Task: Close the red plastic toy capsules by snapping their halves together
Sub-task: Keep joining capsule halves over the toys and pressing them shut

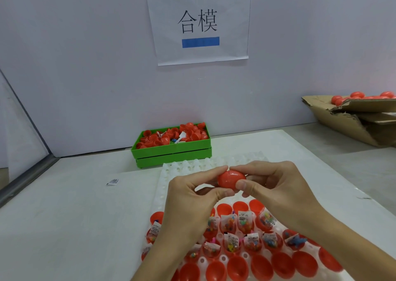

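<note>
Against the pale wall hangs a paper sign (198,22) reading 合模, above a white tabletop (64,216) where a green crate (171,152) holds loose red capsule halves (192,133) and a cardboard box (351,119) at right holds closed red capsules (356,95). Over a white holder tray (186,167) of open halves with bagged toys (243,222), the left hand (192,201) and right hand (276,184) pinch a red capsule (230,180) between fingertips and thumbs, its halves joined.

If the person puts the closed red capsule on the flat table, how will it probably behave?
The closed red capsule, pinched between the left hand and the right hand, is egg-shaped and smooth, so it would probably roll. Its glossy shell may slip in a loose hold. It looks like thin hollow plastic, so likely light.
</note>
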Available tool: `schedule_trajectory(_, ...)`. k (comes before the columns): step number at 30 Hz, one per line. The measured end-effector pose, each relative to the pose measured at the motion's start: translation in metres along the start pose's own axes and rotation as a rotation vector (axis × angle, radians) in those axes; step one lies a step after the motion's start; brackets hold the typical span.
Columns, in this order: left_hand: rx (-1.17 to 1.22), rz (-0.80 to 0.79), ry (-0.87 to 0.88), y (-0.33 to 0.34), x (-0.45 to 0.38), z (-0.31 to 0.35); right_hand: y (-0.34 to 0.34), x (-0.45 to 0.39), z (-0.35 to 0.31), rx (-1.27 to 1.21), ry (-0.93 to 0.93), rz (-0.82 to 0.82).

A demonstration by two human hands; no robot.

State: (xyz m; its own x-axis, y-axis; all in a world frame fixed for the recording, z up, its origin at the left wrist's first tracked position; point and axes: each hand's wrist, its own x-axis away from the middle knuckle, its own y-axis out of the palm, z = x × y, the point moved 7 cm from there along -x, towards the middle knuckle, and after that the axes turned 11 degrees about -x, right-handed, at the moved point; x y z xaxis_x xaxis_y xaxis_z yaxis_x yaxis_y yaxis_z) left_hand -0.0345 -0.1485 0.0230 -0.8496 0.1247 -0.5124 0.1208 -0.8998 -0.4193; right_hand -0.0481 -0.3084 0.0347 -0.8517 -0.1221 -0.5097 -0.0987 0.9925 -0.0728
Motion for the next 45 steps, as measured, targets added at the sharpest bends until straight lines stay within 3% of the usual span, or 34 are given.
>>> schedule_trajectory(7,0.044,-0.055,0.012,0.0036,0.0018,0.0055,-0.0038,-0.0003,0.0034,-0.024,0.020,0.061)
schedule_trajectory(14,0.044,-0.001,-0.022,0.0010,-0.0006,-0.0005,-0.0015,0.0008,0.0020,-0.032,0.004,0.025)
schedule_trajectory(26,-0.038,-0.044,0.045,0.0032,-0.0003,0.0033,-0.0033,-0.0007,-0.0033,0.061,-0.074,0.042)
schedule_trajectory(35,-0.018,0.010,0.044,0.0044,0.0029,0.0030,-0.0023,0.0014,-0.0041,0.119,-0.108,0.063)
schedule_trajectory(45,-0.048,0.070,0.044,0.0073,0.0057,0.0024,-0.0011,0.0037,0.0012,0.020,-0.066,0.091)
